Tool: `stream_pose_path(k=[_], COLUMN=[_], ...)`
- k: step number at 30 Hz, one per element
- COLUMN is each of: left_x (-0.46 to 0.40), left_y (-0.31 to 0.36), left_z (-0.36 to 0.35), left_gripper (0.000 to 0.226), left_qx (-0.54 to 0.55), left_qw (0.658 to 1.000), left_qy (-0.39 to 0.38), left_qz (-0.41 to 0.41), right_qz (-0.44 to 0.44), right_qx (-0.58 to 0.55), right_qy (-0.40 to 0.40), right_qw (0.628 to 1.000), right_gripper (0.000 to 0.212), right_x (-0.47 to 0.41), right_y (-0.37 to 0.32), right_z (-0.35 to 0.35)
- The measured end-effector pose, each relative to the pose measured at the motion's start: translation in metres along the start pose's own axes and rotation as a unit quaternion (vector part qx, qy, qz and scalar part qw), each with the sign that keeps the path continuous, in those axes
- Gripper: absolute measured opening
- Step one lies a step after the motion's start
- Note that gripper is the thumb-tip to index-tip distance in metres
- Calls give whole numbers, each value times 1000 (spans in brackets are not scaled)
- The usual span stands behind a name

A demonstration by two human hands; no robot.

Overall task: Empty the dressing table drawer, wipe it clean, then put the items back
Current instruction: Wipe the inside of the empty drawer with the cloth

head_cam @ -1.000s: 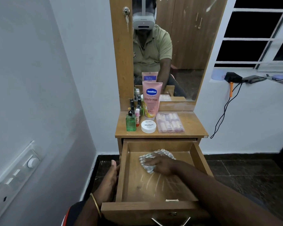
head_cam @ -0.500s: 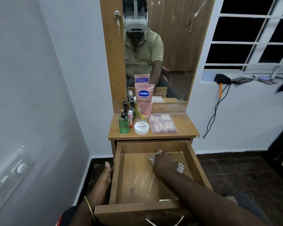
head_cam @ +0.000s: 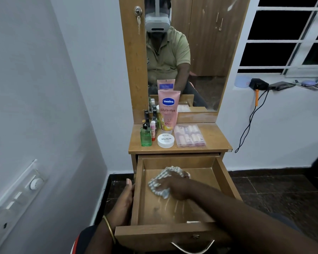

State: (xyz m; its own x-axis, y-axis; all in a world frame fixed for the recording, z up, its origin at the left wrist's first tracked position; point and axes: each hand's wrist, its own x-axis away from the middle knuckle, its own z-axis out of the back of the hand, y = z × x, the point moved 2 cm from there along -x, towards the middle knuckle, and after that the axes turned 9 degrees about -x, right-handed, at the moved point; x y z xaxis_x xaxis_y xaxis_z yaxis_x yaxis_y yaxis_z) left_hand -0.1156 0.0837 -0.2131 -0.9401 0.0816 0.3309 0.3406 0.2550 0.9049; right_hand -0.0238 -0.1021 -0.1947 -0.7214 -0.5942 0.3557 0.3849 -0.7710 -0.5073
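Observation:
The wooden drawer (head_cam: 226, 182) of the dressing table stands pulled out, and nothing lies in it but a cloth. My right hand (head_cam: 174, 186) presses a crumpled white-and-grey cloth (head_cam: 159, 180) onto the drawer floor at its back middle, fingers curled over it. My left hand (head_cam: 124, 200) rests flat against the outside of the drawer's left wall, thumb up. On the tabletop (head_cam: 218, 142) stand a pink Vaseline tube (head_cam: 168, 110), a green bottle (head_cam: 146, 136), a white nail polish jar (head_cam: 166, 140), a clear box of pink items (head_cam: 189, 136) and several small dark bottles (head_cam: 151, 116).
A mirror (head_cam: 206, 52) rises behind the tabletop. A white wall with a switch panel (head_cam: 15, 198) is close on the left. A black cable (head_cam: 250, 121) hangs from the window ledge on the right. Dark tiled floor (head_cam: 283, 195) lies to the right of the drawer.
My right hand has slid the cloth from the back right of the drawer floor toward the left. My left hand stays on the drawer's left wall.

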Motion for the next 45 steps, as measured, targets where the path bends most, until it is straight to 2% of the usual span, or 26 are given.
stream_pose_path(k=[3, 7, 10, 12, 15, 20, 23, 25, 27, 30, 34, 37, 40, 45], left_x=[-1, -2, -2, -3, -5, -6, -11, -11, -9, -6, -2, -1, 1, 5], left_y=[-1, 1, -1, -2, 0, 0, -3, -3, -2, -5, -4, -1, -1, -2], left_z=[3, 4, 5, 5, 5, 4, 5, 3, 1, 3, 6, 5, 5, 6], left_gripper=[72, 79, 74, 71, 75, 72, 73, 73, 71, 78, 80, 79, 81, 79], left_qx=[-17, -48, -49, -55, -52, -40, -31, -27, -20, 13, -21, -39, -36, -22], left_qw=[1000, 999, 999, 998, 998, 998, 998, 998, 998, 999, 1000, 999, 999, 999], left_qy=[5, 14, 19, 19, 30, 48, 52, 58, 49, 34, 20, 29, 38, 32], left_qz=[4, 0, 7, 8, 5, 13, 17, 19, 17, 8, 3, 5, 5, 11], right_qz=[-48, -163, -216, -208, -222, -206, -165, -102, -32, 3, -34, -117, -171, -189], right_qx=[-6, 42, 74, 103, 142, 186, 191, 165, 140, 146, 89, 74, 127, 166], right_qy=[-14, -3, 63, 126, 148, 71, 55, 49, 19, -43, -58, -30, 3, 59], right_qw=[999, 986, 972, 965, 953, 958, 966, 980, 989, 988, 994, 990, 977, 966], right_gripper=[45, 49, 42, 32, 26, 28, 32, 40, 51, 58, 45, 44, 48, 29], right_x=[22, 30, 31, 39, 36, -2, -11, -12, -9, 2, 31, 53, 62, 46], right_y=[33, 58, 67, 55, 23, -25, -56, -65, -56, -15, 39, 57, 43, -6], right_z=[15, 37, 32, 22, 4, -13, -26, -34, -32, -16, 15, 31, 30, -8])
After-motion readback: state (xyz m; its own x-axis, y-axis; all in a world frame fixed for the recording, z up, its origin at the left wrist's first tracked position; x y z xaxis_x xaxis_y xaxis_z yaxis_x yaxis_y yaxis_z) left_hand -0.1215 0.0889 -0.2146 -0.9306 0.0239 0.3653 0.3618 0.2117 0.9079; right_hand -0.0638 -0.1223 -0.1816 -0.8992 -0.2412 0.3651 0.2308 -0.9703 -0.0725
